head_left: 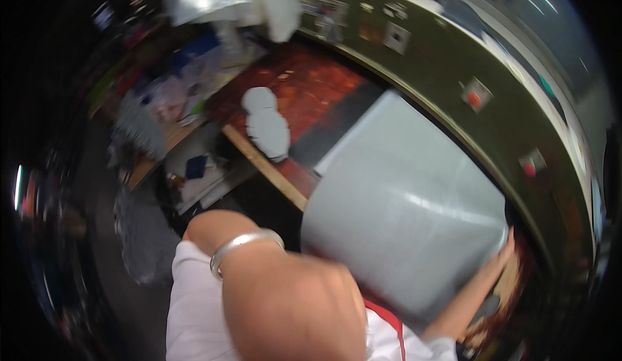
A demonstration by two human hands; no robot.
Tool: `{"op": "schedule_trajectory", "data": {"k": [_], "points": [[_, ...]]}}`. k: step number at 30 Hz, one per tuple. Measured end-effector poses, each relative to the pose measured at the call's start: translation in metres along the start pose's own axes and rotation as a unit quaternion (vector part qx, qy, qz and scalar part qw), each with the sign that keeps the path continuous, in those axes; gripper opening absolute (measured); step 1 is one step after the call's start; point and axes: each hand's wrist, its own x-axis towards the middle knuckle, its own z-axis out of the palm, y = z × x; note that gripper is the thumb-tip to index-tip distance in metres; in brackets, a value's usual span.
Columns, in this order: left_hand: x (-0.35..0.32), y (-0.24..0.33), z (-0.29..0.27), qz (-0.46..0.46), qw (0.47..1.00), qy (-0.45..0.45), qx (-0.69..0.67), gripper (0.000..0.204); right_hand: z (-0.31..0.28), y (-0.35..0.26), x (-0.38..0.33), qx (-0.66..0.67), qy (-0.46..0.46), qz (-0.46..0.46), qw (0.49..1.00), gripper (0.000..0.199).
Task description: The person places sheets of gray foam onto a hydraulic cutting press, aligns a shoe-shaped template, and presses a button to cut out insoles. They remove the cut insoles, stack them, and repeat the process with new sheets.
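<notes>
We hold a big grey sheet over the reddish-brown table. Our right hand curls its fingers around the sheet's far right corner. Our left hand, with a silver bangle, sits at the near edge; its grip is hidden.

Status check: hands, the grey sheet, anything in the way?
Right hand grips grey sheet at its far edge. Left hand out of view; forearm with bangle raised close to the camera. White cloth bundle on table, apart from the sheet.
</notes>
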Motion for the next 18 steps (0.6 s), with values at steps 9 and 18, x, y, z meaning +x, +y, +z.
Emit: {"op": "schedule_trajectory", "data": {"k": [9, 18], "points": [[-0.204, -0.162, -0.082, -0.513, 0.537, 0.120, 0.659, 0.058, -0.034, 0.037, -0.058, -0.560, 0.266, -0.348, 0.704, 0.032], [-0.225, -0.195, -0.105, -0.497, 0.520, 0.324, 0.614, 0.045, -0.038, 0.140, -0.190, -0.532, 0.366, -0.224, 0.730, 0.023]]}}
